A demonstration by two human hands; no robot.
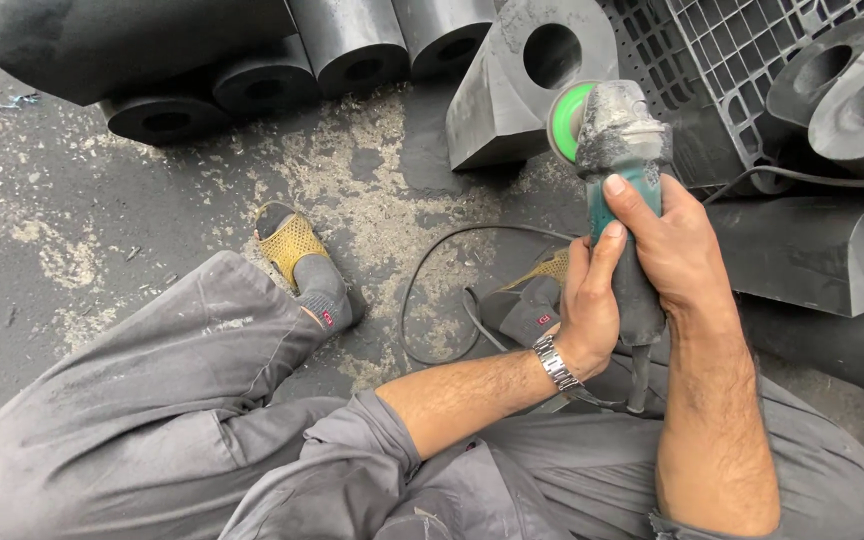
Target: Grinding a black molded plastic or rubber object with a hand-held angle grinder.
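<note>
Biggest stuff first: beyond the grip and all around it the floor [102, 220] is packed with heavy black rubber blocks, the nearest being a wedge-shaped block with a round hole [512, 90] lying just past the tool's head, plus a row of black cylinders [352, 45] farther off to the left and more holed blocks [822, 250] off to the right. A black plastic crate [742, 60] sits behind those. The person is sat on the floor in grey overalls, sandalled foot [302, 260] out to the left of the grip. Both hands are wrapped shut round a grubby green angle grinder [622, 170], held up in the air clear of everything: the right hand [677, 250] clamps the body with the thumb on top, and the left hand [587, 300] closes round the handle from below, metal watch on that wrist. The green disc [569, 120] faces the wedge block but isn't touching it. Its cable [442, 300] loops on the floor under the grip. Looks to me like the pause between passes, grinder readied; next move would need the disc lowered squarely onto the block with both hands firm.
</note>
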